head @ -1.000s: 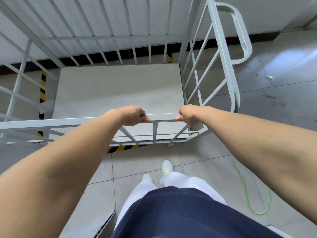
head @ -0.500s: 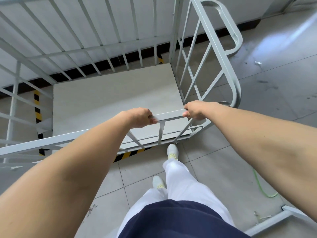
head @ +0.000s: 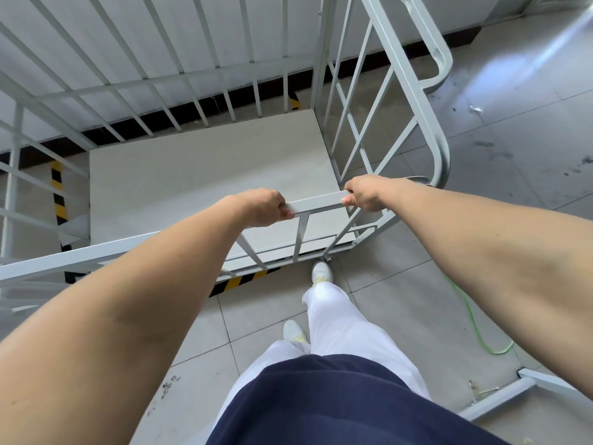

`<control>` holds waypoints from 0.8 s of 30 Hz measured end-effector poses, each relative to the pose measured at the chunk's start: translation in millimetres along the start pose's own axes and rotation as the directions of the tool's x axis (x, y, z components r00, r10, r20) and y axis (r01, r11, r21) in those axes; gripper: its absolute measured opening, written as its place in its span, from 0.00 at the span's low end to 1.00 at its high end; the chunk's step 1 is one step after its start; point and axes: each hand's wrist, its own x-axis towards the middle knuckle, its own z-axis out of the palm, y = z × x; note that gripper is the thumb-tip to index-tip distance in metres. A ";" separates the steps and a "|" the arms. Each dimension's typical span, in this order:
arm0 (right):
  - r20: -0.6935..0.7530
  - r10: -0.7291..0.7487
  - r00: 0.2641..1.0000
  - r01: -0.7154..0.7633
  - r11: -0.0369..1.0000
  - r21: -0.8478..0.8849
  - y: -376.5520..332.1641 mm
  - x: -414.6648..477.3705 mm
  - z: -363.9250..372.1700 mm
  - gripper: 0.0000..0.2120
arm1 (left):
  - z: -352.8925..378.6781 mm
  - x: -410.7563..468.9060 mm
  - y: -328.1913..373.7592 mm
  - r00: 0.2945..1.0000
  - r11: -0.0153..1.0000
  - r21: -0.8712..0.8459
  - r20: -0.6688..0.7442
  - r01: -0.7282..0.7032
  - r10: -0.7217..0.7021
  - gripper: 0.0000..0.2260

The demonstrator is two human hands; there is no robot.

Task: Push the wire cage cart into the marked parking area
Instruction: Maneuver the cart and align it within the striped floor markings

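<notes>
The white wire cage cart (head: 402,91) fills the upper view, with barred sides and a bare grey floor panel (head: 205,184). My left hand (head: 261,207) grips the near top rail (head: 317,202) of the cart. My right hand (head: 365,192) grips the same rail at the cart's near right corner. Yellow-and-black striped floor tape (head: 239,281) shows under the cart's near edge, and more of that striped tape (head: 57,194) runs along the left side. The cart's far side stands close to a white wall with a dark skirting (head: 359,65).
My legs in white trousers and white shoes (head: 322,273) stand on grey tiles just behind the cart. A green cord (head: 471,319) trails on the floor at the right. Part of another white metal frame (head: 500,398) lies at the lower right.
The cart has turned clockwise and rolled forward toward the wall. My right foot has stepped forward up to the cart's near edge. Both hands keep their grip on the rail.
</notes>
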 end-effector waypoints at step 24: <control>-0.020 -0.017 1.000 0.017 1.000 0.009 0.2 -3.4 1.3 0.21 | -3.6 -5.0 6.6 1.000 0.999 0.027 0.006 0.030 -0.031 0.20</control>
